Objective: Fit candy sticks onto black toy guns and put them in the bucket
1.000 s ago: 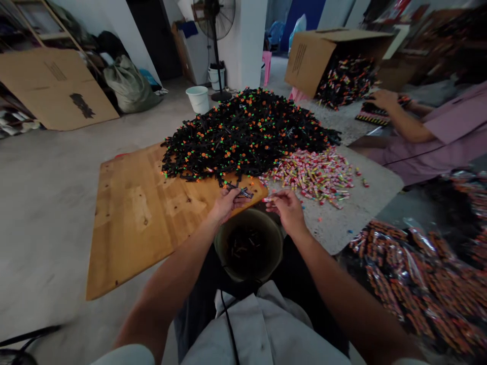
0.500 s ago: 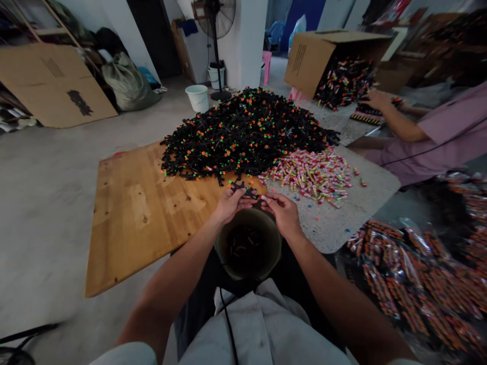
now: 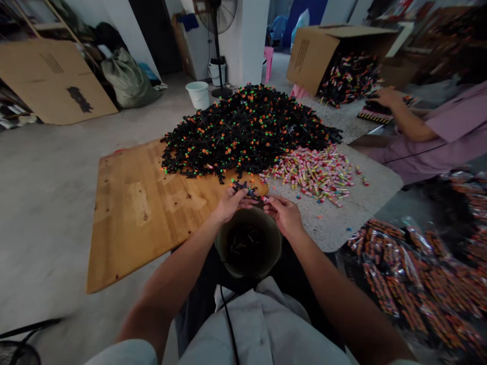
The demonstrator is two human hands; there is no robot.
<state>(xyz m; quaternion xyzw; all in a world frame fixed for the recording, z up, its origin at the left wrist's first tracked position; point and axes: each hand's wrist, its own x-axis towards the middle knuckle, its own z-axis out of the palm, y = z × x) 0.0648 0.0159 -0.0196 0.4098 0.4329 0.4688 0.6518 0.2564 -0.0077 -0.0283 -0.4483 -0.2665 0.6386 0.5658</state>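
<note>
My left hand (image 3: 231, 204) is closed around a small black plastic piece (image 3: 243, 188) with a green tip, which looks like a toy gun. Close beside it, my right hand (image 3: 283, 215) pinches a small pink-and-white tube (image 3: 265, 199) like those in the heap to the right. Both hands are above a bucket (image 3: 249, 248) between the knees, with a few small pieces inside. Beyond the hands rises a large pile of black pieces (image 3: 243, 137) with orange and green tips. To its right lies a heap of small pink and yellow tubes (image 3: 317, 172).
A wooden board (image 3: 133, 218) forms the left of the work surface, a grey speckled tabletop (image 3: 342, 223) the right. A co-worker's hand (image 3: 386, 96) is at the far right by a tipped cardboard box (image 3: 312, 58). Plastic-bagged goods (image 3: 414, 274) lie at lower right.
The pink-and-white tube in my right hand shows more clearly, slightly apart from the left fingers. The camera view has shifted a little. The co-worker's hand moved slightly right.
</note>
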